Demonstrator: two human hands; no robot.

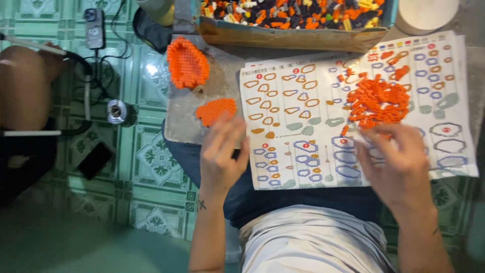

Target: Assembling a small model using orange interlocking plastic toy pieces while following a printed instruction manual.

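Right hand (399,151), fingers loosely spread and gripping nothing visible, reaches the heap of tiny orange plastic building bricks (378,101) on the printed instruction sheet (303,172); light, hard, slippery pieces probably best pinched singly by their sides.

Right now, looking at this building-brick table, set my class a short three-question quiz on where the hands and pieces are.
1. True or false: the loose pile of orange bricks lies on the instruction sheet.
2. Which hand is nearest the small flat orange piece? A) the left hand B) the right hand
3. Fill in: the box of mixed bricks sits at the ___ edge of the picture.

Key:
1. True; the right hand's fingers reach the pile's lower edge.
2. A; its fingertips lie just below that piece.
3. Top, beyond the larger orange built piece.
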